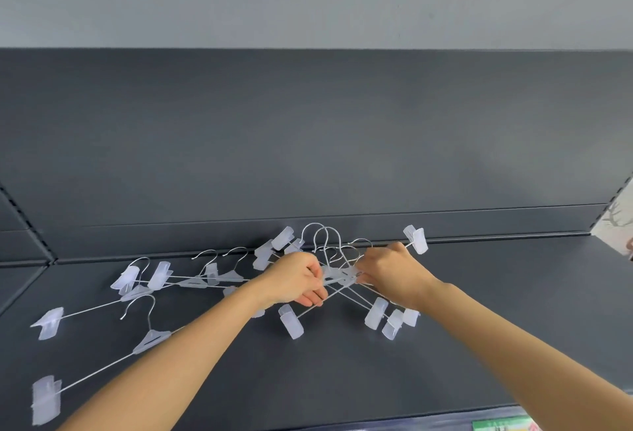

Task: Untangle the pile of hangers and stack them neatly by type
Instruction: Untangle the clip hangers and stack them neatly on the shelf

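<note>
Several clip hangers with thin metal hooks and frosted white plastic clips lie on a dark grey shelf (479,328). A tangled bunch (337,261) sits at the middle near the back wall, hooks crossing. My left hand (298,280) grips the bunch from the left, fingers closed around its wires and centre pieces. My right hand (394,271) holds the same bunch from the right. More hangers (191,278) lie spread to the left. One separate hanger (150,336) lies at the near left, partly under my left forearm.
The shelf's dark back panel (308,139) rises right behind the bunch. A slotted upright (27,221) stands at the far left, another at the right edge. A green label strip (500,425) shows at the front edge.
</note>
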`<state>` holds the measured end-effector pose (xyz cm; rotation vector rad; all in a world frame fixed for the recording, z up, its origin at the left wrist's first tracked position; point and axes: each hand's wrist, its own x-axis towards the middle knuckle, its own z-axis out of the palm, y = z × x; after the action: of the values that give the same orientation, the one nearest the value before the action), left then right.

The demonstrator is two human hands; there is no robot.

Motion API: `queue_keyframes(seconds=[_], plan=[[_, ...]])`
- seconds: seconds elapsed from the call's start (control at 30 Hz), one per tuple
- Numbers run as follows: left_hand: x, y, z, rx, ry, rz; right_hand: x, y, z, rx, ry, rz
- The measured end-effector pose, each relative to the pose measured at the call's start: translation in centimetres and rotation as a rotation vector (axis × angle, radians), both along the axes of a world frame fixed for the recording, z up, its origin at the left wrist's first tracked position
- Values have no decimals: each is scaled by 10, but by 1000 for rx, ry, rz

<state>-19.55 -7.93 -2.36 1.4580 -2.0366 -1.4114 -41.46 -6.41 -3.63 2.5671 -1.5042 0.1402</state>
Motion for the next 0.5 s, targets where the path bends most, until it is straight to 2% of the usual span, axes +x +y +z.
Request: queue_keyframes(seconds=[0.13, 0.3, 0.5], plan=[[-12, 2, 4, 27, 64, -4, -13, 11, -3, -85, 27, -26], [-18, 2, 11, 121, 98, -60, -22, 23, 1, -315, 79, 43], [-22, 0, 16, 149, 116, -86, -24, 30, -3, -339, -17, 47]])
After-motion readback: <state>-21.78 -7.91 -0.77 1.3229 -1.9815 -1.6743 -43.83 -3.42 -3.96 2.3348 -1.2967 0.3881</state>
